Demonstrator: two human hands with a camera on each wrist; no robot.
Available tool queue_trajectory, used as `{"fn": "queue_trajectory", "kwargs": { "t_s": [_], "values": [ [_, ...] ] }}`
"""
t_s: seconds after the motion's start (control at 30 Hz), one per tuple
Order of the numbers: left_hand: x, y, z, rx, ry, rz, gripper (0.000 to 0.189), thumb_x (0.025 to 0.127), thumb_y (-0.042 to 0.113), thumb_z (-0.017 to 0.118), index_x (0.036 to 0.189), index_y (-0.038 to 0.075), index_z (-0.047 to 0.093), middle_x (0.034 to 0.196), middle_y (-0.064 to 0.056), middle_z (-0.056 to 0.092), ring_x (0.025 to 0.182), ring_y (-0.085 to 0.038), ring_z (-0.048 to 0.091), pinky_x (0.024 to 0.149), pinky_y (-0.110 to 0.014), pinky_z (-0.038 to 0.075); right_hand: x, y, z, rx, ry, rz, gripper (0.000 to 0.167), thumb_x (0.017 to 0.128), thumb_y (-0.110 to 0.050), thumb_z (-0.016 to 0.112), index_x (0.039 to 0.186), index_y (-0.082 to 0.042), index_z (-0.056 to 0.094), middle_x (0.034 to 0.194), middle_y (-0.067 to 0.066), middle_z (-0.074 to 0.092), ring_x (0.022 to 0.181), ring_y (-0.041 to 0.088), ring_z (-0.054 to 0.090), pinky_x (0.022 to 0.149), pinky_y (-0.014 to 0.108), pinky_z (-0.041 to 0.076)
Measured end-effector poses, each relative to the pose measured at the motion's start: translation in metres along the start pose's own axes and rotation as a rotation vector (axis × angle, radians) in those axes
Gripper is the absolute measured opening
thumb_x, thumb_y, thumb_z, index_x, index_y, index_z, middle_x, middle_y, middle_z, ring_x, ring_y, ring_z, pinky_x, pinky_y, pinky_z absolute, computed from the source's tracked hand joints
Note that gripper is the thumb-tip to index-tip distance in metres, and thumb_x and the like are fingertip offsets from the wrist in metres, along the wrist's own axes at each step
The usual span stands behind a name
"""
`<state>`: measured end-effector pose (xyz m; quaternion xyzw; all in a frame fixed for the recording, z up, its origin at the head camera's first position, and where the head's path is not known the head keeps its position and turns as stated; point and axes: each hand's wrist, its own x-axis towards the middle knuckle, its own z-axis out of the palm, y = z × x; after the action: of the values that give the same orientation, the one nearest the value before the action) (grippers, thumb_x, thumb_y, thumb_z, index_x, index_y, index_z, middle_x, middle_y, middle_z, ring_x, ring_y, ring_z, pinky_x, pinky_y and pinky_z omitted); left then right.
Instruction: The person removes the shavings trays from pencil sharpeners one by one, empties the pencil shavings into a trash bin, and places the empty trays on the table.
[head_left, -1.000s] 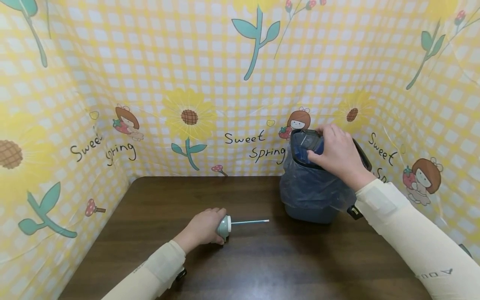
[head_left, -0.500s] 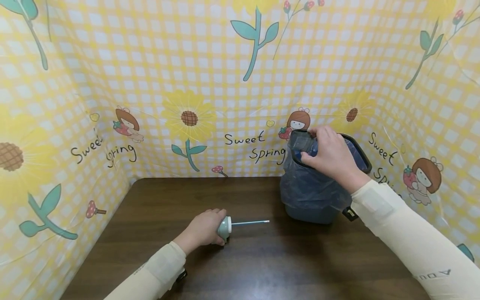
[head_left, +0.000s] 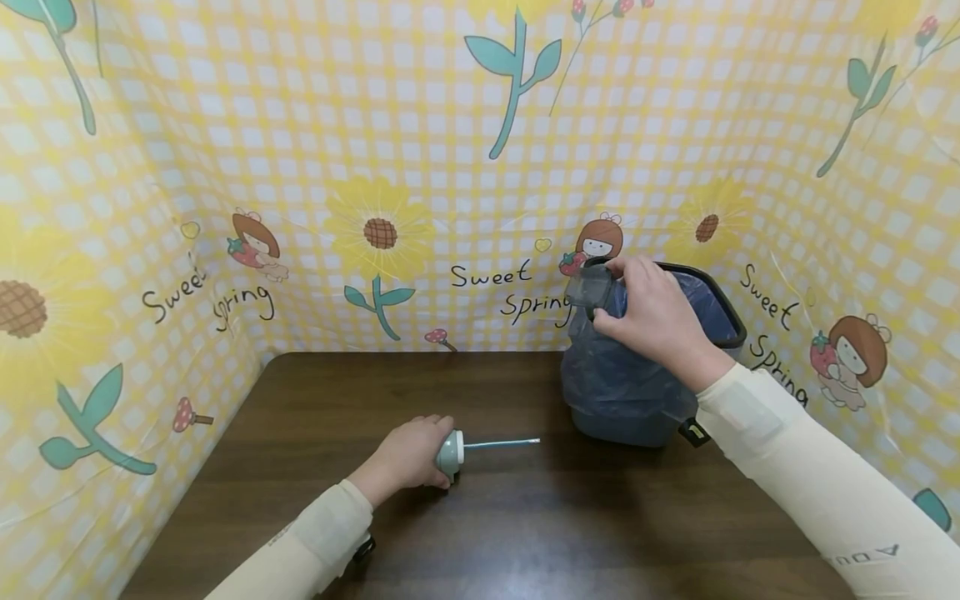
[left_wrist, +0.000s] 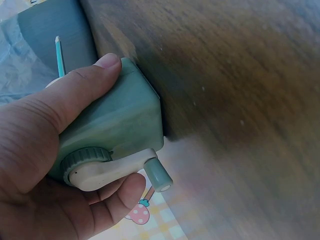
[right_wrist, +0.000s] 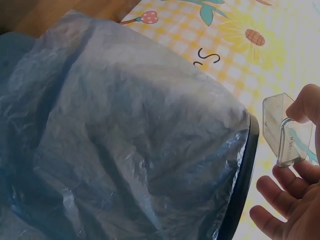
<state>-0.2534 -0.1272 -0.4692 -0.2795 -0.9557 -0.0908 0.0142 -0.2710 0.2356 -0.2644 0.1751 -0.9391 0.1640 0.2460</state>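
My left hand [head_left: 405,456] grips a green crank pencil sharpener [left_wrist: 127,107] near the tabletop. The thumb lies across its body, and the pale crank [left_wrist: 115,170] shows beside the fingers in the left wrist view. A light blue pencil [head_left: 501,443] sticks out of the sharpener towards the right. In the right wrist view, my right hand [right_wrist: 300,200] pinches a clear plastic shavings drawer [right_wrist: 277,130] between thumb and fingers. In the head view it is held at the left rim of a bin [head_left: 618,429] lined with a bluish plastic bag [head_left: 626,375].
The bin stands at the back right of the dark wooden table [head_left: 337,392], its black rim [head_left: 731,321] facing up. A yellow checked cloth [head_left: 420,150] with printed flowers hangs behind the table and along both sides.
My right hand has moved left, bringing the shavings drawer from inside the bin's mouth to its left rim. The left hand, sharpener and pencil stay in place.
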Motion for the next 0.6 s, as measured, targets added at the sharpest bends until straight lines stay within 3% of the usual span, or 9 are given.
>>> {"fn": "queue_trajectory", "kwargs": {
  "t_s": [0.33, 0.6],
  "values": [
    [0.001, 0.002, -0.005, -0.012, -0.01, -0.002, 0.073, 0.063, 0.037, 0.099, 0.118, 0.01, 0.059, 0.109, -0.006, 0.067, 0.095, -0.026, 0.063, 0.081, -0.045, 0.057, -0.004, -0.01, 0.0, 0.029, -0.015, 0.001, 0.066, 0.086, -0.03, 0.075, 0.138, 0.0, 0.05, 0.127, 0.016, 0.058, 0.106, 0.032, 0.055, 0.104, 0.057, 0.038],
    [0.001, 0.0, -0.001, -0.001, -0.002, 0.005, 0.073, 0.062, 0.038, 0.099, 0.117, 0.012, 0.059, 0.108, -0.004, 0.067, 0.094, -0.024, 0.063, 0.081, -0.043, 0.057, -0.007, -0.013, 0.004, 0.057, -0.007, -0.015, 0.066, 0.085, -0.03, 0.077, 0.139, -0.001, 0.05, 0.128, 0.016, 0.058, 0.109, 0.031, 0.057, 0.106, 0.058, 0.037]
  ]
}}
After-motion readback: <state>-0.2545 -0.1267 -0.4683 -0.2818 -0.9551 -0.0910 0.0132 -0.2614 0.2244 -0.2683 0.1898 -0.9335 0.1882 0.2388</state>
